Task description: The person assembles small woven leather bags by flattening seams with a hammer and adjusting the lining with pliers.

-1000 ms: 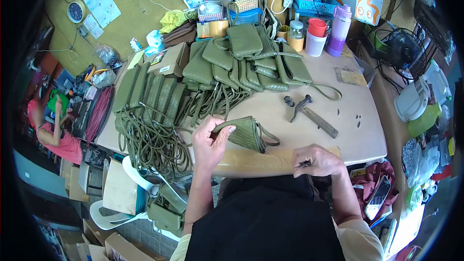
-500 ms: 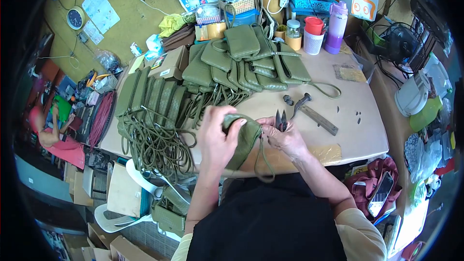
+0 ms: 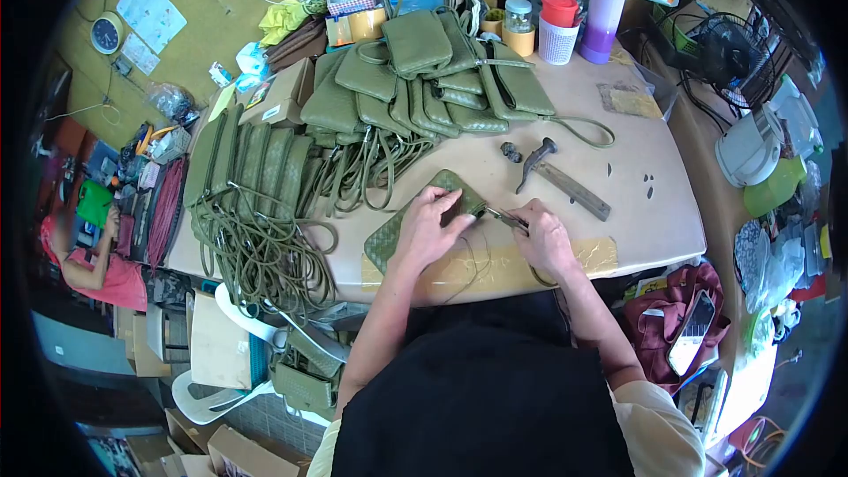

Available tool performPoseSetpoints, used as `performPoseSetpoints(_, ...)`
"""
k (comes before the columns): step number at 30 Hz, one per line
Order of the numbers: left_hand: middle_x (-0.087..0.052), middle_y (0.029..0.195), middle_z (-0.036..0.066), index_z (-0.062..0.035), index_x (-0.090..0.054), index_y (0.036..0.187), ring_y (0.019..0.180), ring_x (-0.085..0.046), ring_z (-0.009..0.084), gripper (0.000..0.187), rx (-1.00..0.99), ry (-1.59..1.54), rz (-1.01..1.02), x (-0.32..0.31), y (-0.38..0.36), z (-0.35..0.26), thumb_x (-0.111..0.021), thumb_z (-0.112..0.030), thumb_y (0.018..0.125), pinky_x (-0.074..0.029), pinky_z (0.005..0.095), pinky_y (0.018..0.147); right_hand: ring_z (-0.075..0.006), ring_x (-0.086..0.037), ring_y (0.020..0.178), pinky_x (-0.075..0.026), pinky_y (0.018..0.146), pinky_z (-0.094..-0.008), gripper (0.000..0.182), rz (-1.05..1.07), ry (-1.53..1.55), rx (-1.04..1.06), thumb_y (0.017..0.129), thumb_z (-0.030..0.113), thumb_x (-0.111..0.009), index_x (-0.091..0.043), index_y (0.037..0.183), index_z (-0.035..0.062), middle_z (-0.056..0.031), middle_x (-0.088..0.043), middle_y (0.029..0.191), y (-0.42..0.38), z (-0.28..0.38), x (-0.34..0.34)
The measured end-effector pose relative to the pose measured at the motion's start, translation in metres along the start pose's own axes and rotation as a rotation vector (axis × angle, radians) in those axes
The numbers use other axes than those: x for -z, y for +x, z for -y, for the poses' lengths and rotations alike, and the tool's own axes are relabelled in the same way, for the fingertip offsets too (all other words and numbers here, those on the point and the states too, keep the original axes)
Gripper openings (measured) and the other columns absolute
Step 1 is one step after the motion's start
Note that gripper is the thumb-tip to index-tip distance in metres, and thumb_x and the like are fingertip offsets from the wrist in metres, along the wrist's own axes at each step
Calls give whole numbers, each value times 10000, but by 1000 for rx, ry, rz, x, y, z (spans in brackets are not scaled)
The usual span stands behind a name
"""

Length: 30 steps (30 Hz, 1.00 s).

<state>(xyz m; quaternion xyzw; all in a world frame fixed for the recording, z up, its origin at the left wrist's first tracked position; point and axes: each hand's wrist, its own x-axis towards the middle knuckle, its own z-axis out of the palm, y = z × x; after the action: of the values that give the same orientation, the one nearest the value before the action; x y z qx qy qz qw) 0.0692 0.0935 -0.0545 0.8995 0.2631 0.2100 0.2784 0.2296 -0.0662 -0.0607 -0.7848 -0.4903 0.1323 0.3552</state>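
Observation:
A green woven-textured pouch [image 3: 382, 241] lies flat on the table near its front edge. Over it rests my left hand [image 3: 427, 228], holding it near the right corner with thumb and fingers. My right hand [image 3: 545, 240] is closed around dark thread snips [image 3: 507, 217], whose tips point left and meet the pouch at that corner. The snips' handles are mostly hidden in the palm. Thin dark thread loops [image 3: 477, 269] lie just below the pouch. Part of a green strap [image 3: 541, 278] shows under my right hand.
Stacked green pouches [image 3: 420, 44] cover the table's back. More pouches [image 3: 256, 155] with tangled straps [image 3: 269, 252] stand at left. A hammer [image 3: 565, 185] lies to the right. Behind are a red-lidded cup [image 3: 557, 31] and purple bottle [image 3: 604, 18]. Another person [image 3: 102, 256] is at far left.
The pouch has gone from being held up in my hands to lying flat on the table. My right hand has turned the snips so their tips now point left at the pouch's corner.

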Motion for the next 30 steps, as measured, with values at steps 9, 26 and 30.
performPoseSetpoints(9, -678, 812, 77, -68, -743, 909, 719, -657, 235, 139, 133, -139, -226, -31, 0, -14, -742, -119, 780, -516, 329, 665, -347, -629, 941, -516, 808, -436, 298, 60, 52, -50, 809, 88, -653, -632, 1105, 70, -156, -622, 999, 0, 4, 6)
performPoseSetpoints(26, -618, 705, 65, 12, -625, 861, 636, -555, 115, 141, 203, -338, -270, -30, -1, 1, -646, -121, 900, -456, 268, 602, -339, -648, 800, -531, 712, -441, 243, -85, -110, 98, 795, 160, -702, -602, 995, 64, -135, -560, 967, 20, 30, -26)
performPoseSetpoints(30, -571, 706, 65, 7, -601, 826, 621, -504, 128, 150, 85, -293, -328, -32, -4, -1, -649, -120, 891, -420, 274, 593, -328, -650, 787, -530, 705, -432, 256, -115, -65, 76, 788, 154, -705, -601, 1000, 55, -133, -567, 952, 21, 32, -27)
